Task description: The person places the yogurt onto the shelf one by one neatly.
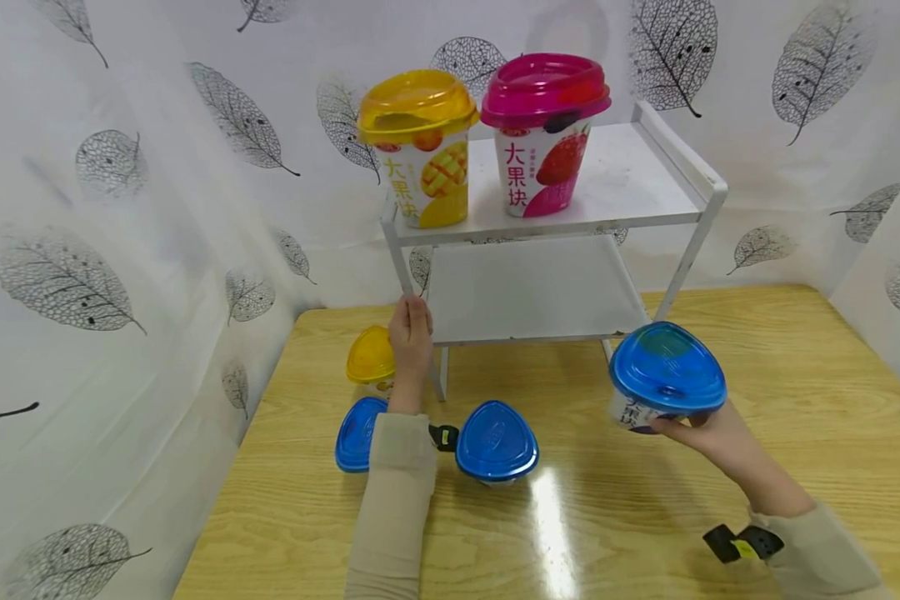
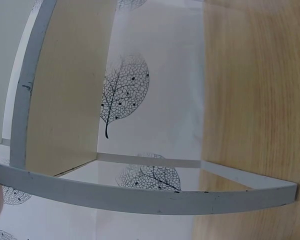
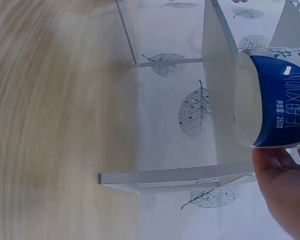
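Observation:
My right hand (image 1: 727, 437) grips a yogurt cup with a blue lid (image 1: 667, 367), raised in front of the shelf's right front leg. In the right wrist view, the thumb and fingers lie around the side of that cup (image 3: 285, 100), and its pale base faces the camera. With my left hand (image 1: 411, 329) I hold the left front post of a white two-tier shelf (image 1: 540, 287). On its top tier stand a yellow-lidded yogurt cup (image 1: 420, 150) and a pink-lidded one (image 1: 543, 137). The lower tier is bare.
Below my left forearm, a yellow-lidded cup (image 1: 371, 357) and a blue-lidded cup (image 1: 356, 437) stand partly hidden on the wooden table (image 1: 607, 533). Another blue-lidded cup (image 1: 497, 442) stands just right of that forearm. A leaf-patterned curtain (image 1: 157, 217) hangs behind and beside the table.

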Demonstrator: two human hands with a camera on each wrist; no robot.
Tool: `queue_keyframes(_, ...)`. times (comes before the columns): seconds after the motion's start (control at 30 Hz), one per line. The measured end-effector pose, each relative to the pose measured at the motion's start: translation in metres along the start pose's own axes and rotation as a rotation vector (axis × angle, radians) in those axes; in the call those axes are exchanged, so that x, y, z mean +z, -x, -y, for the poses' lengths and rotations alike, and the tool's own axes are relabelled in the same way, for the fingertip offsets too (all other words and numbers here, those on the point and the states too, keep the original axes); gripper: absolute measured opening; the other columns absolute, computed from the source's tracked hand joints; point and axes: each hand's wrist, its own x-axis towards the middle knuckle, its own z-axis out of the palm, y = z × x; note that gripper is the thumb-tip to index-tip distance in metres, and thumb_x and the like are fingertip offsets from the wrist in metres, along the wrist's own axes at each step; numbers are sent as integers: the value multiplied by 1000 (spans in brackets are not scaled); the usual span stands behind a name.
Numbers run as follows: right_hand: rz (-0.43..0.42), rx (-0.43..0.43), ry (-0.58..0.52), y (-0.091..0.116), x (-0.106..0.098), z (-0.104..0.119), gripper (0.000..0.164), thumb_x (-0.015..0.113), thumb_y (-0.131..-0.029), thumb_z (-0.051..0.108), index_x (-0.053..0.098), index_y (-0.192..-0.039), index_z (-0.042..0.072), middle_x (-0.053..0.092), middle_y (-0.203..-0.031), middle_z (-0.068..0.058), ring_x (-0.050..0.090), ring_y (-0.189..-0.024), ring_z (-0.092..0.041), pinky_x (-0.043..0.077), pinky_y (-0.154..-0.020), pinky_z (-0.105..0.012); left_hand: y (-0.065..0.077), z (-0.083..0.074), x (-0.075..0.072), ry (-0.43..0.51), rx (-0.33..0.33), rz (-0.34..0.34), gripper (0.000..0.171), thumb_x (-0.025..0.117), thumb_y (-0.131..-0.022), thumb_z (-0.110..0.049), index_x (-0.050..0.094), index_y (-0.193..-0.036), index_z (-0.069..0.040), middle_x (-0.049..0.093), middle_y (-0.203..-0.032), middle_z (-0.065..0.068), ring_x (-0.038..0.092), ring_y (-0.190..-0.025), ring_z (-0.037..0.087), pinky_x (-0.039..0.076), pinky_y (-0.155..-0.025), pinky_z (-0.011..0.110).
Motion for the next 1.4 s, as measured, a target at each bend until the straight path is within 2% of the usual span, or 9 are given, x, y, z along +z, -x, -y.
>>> queue_keyframes(0.27,4,-84,-76,-10,-4,16,79,54,-66,-29,31,-132,6,46,-121,2,46,-107,-7,42,-80,-16,1,32,-2,9,-1,-9,55,31,-88,-50,33,-69,2,30,-53,-4,26,-44,8,19,-40,21)
queue_keyframes(0.37,15,-114,-93,-14,-6,24,76,55,-67,-27,30,-133,3,46,-121,0,47,-108,-8,42,-80,-17,0,32,-2,12,-8,-1,55,31,-88,-50,33,-69,3,30,-53,-3,26,-44,8,19,-41,21)
queue_keyframes(0.5,6,-138,-92,-20,-10,33,72,56,-68,-26,31,-132,-1,48,-120,-1,48,-108,-9,43,-79,-17,0,27,-3,18,1,11,55,31,-88,-46,33,-70,6,30,-54,-4,26,-44,8,19,-41,20)
queue_keyframes(0.6,-23,-144,-82,-23,-13,39,72,56,-68,-27,32,-131,-2,49,-119,-3,49,-107,-10,44,-78,-17,0,14,-2,21,16,11,55,30,-89,-44,32,-70,8,29,-54,-4,25,-45,6,19,-42,19)
queue_keyframes(0.73,-39,-188,-138,-28,-18,47,71,58,-68,-25,32,-130,-4,49,-120,-8,50,-107,-14,44,-79,-19,0,0,-1,16,23,11,54,30,-90,-43,31,-69,6,28,-53,-3,24,-45,5,18,-42,19)
queue_keyframes(0.87,-30,-223,-186,-33,-21,58,70,58,-70,-23,29,-131,-5,48,-121,-10,48,-109,-17,43,-82,-21,1,-4,-1,25,9,14,53,30,-90,-43,31,-69,7,28,-53,-3,24,-45,6,18,-42,19)
queue_keyframes(1.03,-40,-250,-187,-41,-23,74,73,58,-69,-25,27,-132,-6,45,-123,-11,46,-111,-19,42,-83,-22,2,-4,-1,35,2,10,56,31,-89,-43,31,-70,9,28,-53,-3,24,-45,6,18,-42,19)
queue_keyframes(1.17,-70,-262,-188,-47,-25,87,76,56,-66,-28,28,-132,-4,43,-125,-13,45,-112,-21,42,-83,-22,1,-3,0,32,-1,5,57,31,-88,-44,31,-70,10,28,-54,-4,24,-45,5,18,-42,18)
queue_keyframes(1.4,-184,-264,-116,-58,-28,112,77,57,-66,-27,29,-133,-2,39,-128,-18,42,-114,-22,42,-81,-19,2,-4,0,25,-16,12,55,30,-89,-42,32,-71,9,28,-54,-4,24,-45,4,18,-42,18)
